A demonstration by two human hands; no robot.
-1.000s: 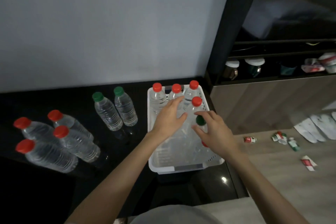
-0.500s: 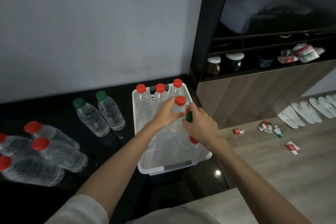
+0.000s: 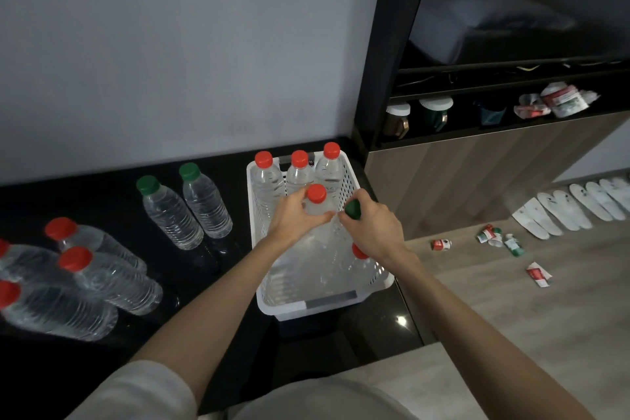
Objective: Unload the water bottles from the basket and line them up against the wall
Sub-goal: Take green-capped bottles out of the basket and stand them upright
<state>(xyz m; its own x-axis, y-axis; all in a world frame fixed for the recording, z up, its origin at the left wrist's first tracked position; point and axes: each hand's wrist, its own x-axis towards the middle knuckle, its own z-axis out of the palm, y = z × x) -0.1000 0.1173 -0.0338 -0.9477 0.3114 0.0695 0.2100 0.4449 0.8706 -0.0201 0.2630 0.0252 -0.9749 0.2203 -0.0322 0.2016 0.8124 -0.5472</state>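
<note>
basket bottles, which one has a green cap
The green-capped bottle under the right hand, at the basket's right side. Every other bottle in the basket has a red cap.

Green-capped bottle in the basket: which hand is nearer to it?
Right. The right hand is closed around the neck of the green-capped bottle in the basket. The left hand is beside it, gripping the red-capped bottle.
</note>
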